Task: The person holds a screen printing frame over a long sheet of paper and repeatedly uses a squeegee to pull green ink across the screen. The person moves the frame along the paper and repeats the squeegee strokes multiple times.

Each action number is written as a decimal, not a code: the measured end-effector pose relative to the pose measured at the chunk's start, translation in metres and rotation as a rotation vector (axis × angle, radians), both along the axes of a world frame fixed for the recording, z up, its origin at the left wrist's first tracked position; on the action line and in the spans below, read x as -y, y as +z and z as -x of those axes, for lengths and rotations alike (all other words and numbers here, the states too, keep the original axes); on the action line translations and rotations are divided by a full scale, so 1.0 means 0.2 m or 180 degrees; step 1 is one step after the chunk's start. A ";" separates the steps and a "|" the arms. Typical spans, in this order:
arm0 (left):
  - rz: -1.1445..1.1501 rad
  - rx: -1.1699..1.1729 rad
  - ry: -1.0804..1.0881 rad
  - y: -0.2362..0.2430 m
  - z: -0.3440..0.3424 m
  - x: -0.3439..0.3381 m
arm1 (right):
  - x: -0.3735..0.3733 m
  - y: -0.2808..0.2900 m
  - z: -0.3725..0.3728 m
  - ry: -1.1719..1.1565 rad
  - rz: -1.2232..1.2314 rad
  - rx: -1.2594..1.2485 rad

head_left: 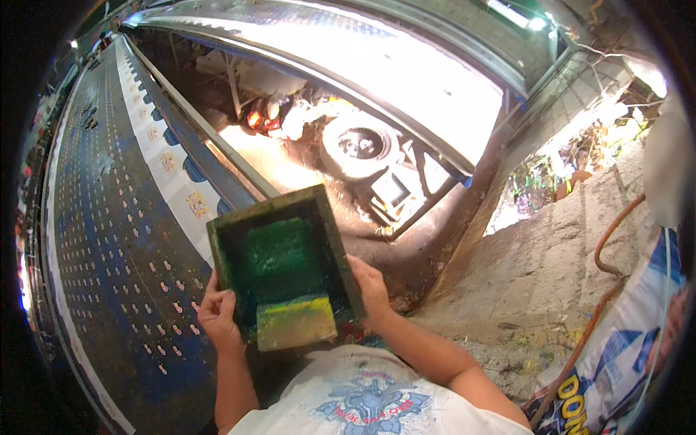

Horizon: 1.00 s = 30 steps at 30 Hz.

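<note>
I hold a screen-printing frame (338,250) tilted in front of my body, above the near end of the left table. Its rim is dark wood, and green ink coats the inside. A flat block (296,324), probably a squeegee, lies across the frame's near end; it is tan with yellow-green stains along its upper edge. Closed on the left side of the frame is my left hand (218,312), its thumb near the rim. My right hand (370,290) grips the opposite side, with some fingers hidden behind the wood.
Along the left runs a long dark table (109,217) with rows of small prints and a white strip (151,138) bearing motifs. Beyond lies a second, glaring white table (435,94). Between them sits a round white tub-like thing (333,148). An orange hose (598,304) hangs at right.
</note>
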<state>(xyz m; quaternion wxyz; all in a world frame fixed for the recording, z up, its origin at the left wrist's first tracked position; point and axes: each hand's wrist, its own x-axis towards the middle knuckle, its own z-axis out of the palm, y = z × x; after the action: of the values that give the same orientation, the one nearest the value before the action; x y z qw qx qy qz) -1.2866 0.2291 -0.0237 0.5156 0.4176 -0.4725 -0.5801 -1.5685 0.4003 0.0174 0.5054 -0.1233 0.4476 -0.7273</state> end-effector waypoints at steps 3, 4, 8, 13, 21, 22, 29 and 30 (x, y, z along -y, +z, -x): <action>0.0262 -0.0076 -0.0160 0.09 0.19 0.04 | 0.05 0.01 0.19 -0.0009 0.0123 0.0130; 0.0366 -0.0106 -0.0141 0.11 0.25 0.05 | 0.06 0.01 0.25 -0.0018 0.0102 0.0088; 0.0315 -0.0018 0.0090 0.10 0.48 0.05 | 0.15 -0.04 0.55 0.0050 -0.0057 0.0275; 0.0618 0.0003 0.0571 0.14 0.93 -0.05 | 0.35 -0.04 1.04 0.0236 0.0423 -0.0316; 0.0406 0.0983 0.1693 0.27 1.47 -0.31 | 0.67 -0.01 1.65 0.1311 0.0572 -0.0115; 0.0455 0.0937 0.1823 0.27 1.52 -0.36 | 0.69 0.01 1.70 0.1463 0.0549 -0.0069; 0.0061 0.0788 0.3182 0.26 1.49 -0.84 | 0.88 -0.09 1.45 0.3042 0.0232 -0.0205; -0.0102 0.1004 0.3458 0.25 1.46 -0.94 | 0.89 -0.10 1.38 0.3417 0.0146 -0.0441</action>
<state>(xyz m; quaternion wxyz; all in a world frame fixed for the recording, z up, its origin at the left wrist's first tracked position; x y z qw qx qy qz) -1.5783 0.4169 0.0254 0.6569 0.6902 -0.2521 -0.1691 -1.8447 0.2215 -0.0022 0.7724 -0.3933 0.3380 -0.3667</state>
